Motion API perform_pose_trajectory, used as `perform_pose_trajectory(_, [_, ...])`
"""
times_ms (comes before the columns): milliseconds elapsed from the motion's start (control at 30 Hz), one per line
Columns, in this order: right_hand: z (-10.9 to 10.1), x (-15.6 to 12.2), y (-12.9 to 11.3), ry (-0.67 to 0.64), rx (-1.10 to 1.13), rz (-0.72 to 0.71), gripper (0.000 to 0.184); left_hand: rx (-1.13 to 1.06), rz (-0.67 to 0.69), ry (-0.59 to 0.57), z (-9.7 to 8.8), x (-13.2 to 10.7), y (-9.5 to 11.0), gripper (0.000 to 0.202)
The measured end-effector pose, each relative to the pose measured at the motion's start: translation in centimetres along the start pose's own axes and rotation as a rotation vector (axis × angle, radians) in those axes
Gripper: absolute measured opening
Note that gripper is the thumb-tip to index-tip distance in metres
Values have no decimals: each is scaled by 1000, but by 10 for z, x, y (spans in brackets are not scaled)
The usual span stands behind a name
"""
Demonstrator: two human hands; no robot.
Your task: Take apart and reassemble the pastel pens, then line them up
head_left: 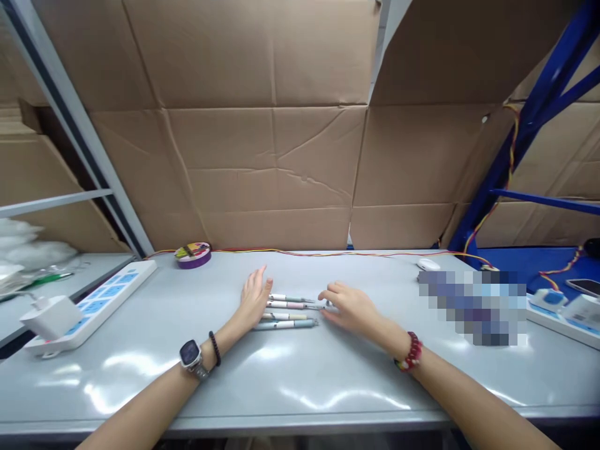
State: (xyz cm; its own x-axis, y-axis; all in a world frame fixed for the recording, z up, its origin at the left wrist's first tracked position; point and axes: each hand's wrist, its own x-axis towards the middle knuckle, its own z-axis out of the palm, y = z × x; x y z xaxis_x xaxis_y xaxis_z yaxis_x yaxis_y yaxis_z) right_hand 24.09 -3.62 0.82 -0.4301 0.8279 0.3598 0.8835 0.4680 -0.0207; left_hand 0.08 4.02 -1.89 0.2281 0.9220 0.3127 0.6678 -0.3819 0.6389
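Mid-worktop, fingers at either end of four slim pens. Left hand: fingers stretched forward, close to each other, not wrapped round anything; palm side up against the pens' left ends, hiding some of them. Right hand: fingers bent, thumb and forefinger a little apart by the thin right-hand tips, small grey bit between; can't tell if I'm pinching it. Looks like my two hands act as stops, so round barrels don't roll or slide off line.

Pens lie flat, side by side, near parallel, ends not quite even. Smooth barrels, plastic by the look: white with pale green, pink, cream, blue.

Wrists next: square-faced watch and black bead bracelet on the left, red beaded bracelet on the right.

Further out: glossy grey worktop, lamp glare. Purple tape roll lies flat at the back, so it sits steady. White power strip at left edge, charger plugged in. Rounded white mouse back right; pixelated patch nearby, unreadable. Red-and-yellow cable runs along the rear edge, probably tucked there out of the way. Creased cardboard stands behind as a screen.
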Motion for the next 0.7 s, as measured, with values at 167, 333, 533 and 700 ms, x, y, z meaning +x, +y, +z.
perform_pose_trajectory(167, [13,4,-6,23,-51,-15,10,-26,-2,-32,1,-1,1,64])
perform_pose_trajectory(333, [17,8,-9,17,-70,-35,13,-59,-7,-65,2,-4,4,65])
perform_pose_trajectory(533, [20,12,-17,24,-88,-51,16,-105,-9,-100,-1,-8,11,67])
perform_pose_trajectory(700, [17,11,-14,53,-69,-15,16,-126,-14,-97,-8,-6,11,65])
